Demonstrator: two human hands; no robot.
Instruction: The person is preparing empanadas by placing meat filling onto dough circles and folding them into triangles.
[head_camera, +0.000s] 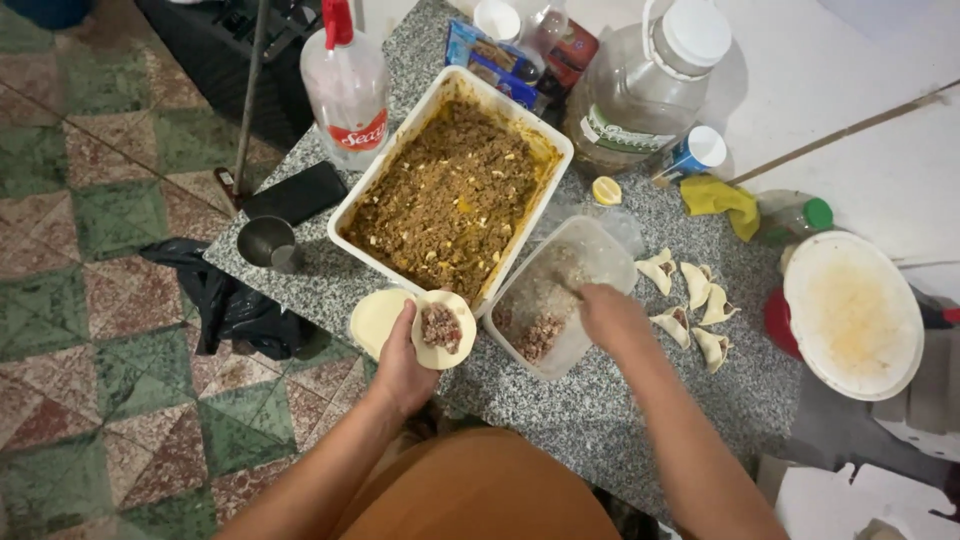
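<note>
— What's in the left hand, low in the middle of the frame?

— A round dough disc with a lump of meat filling on it, cupped on the fingers. It sits just above a stack of plain discs on the granite counter.

— And the right hand?

— Reaching into the clear plastic tub at centre. Whether its fingers are closed on anything, I cannot tell. The big white tray of filling lies beside it, folded dumplings to the right.
</note>
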